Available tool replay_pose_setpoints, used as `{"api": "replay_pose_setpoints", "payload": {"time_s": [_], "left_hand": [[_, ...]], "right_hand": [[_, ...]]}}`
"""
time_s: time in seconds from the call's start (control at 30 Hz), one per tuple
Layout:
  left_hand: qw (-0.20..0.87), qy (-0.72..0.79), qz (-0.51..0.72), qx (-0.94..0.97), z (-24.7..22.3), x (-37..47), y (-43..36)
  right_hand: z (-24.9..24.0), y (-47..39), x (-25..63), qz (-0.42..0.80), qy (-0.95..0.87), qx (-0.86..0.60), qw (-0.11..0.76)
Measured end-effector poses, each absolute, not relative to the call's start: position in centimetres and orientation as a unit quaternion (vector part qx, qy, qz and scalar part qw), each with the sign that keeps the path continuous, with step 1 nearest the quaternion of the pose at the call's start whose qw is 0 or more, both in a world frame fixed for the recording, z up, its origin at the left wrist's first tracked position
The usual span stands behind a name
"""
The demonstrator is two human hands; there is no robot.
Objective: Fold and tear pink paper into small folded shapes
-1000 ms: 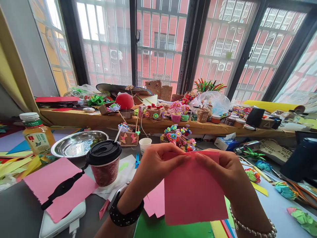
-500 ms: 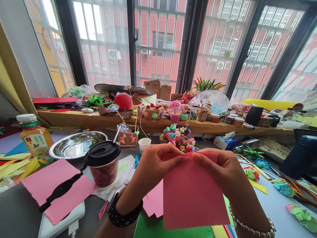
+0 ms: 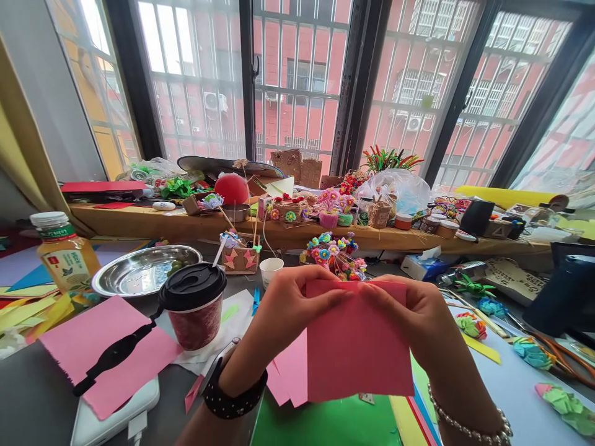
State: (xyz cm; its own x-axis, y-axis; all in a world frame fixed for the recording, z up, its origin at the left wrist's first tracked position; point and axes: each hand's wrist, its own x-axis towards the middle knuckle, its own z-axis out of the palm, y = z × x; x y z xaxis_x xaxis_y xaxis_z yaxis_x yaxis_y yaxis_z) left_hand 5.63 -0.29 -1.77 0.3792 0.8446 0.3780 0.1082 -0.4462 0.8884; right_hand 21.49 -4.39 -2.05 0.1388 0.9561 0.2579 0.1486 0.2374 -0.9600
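Observation:
A square sheet of pink paper (image 3: pixel 357 347) hangs between my hands over the green sheet (image 3: pixel 325 424) on the table. My left hand (image 3: pixel 297 306) pinches its top edge near the middle, thumb on the near face. Close beside it, my right hand (image 3: pixel 413 310) grips the same edge, thumbs almost touching. The fingers behind the paper are mostly hidden. More pink paper (image 3: pixel 292 371) lies partly covered beneath, left of the held sheet. Another pink sheet (image 3: pixel 106 347) rests at the left with a black strap-like thing (image 3: pixel 116 354) across it.
A lidded coffee cup (image 3: pixel 193 316) stands left of my hands, near a metal plate (image 3: pixel 121 279) and a juice bottle (image 3: pixel 67 254). A paper cup (image 3: pixel 271 271) and crocheted flowers (image 3: pixel 332 251) stand beyond. Crumpled paper flowers (image 3: pixel 534 353) lie at the right. Crafts crowd the windowsill (image 3: pixel 288 234).
The pink sheet's lower edge has swung up and away, so it looks shorter and shows more of the green sheet. Both hands keep their pinch on the top edge.

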Motion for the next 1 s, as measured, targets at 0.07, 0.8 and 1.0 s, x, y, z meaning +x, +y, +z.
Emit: {"api": "replay_pose_setpoints", "payload": {"time_s": [0.07, 0.8, 1.0], "left_hand": [[0.416, 0.330, 0.447, 0.720, -1.89, 5.55, -0.19], [0.545, 0.298, 0.449, 0.642, -1.30, 5.45, -0.83], [0.546, 0.312, 0.423, 0.653, -1.53, 5.83, -0.53]], "right_hand": [[-1.99, -4.52, 21.40, 0.372, -0.532, -0.509, 0.564], [-1.94, -4.62, 21.15, 0.415, -0.464, -0.493, 0.608], [-1.71, -4.88, 21.19, 0.411, -0.470, -0.487, 0.611]]}}
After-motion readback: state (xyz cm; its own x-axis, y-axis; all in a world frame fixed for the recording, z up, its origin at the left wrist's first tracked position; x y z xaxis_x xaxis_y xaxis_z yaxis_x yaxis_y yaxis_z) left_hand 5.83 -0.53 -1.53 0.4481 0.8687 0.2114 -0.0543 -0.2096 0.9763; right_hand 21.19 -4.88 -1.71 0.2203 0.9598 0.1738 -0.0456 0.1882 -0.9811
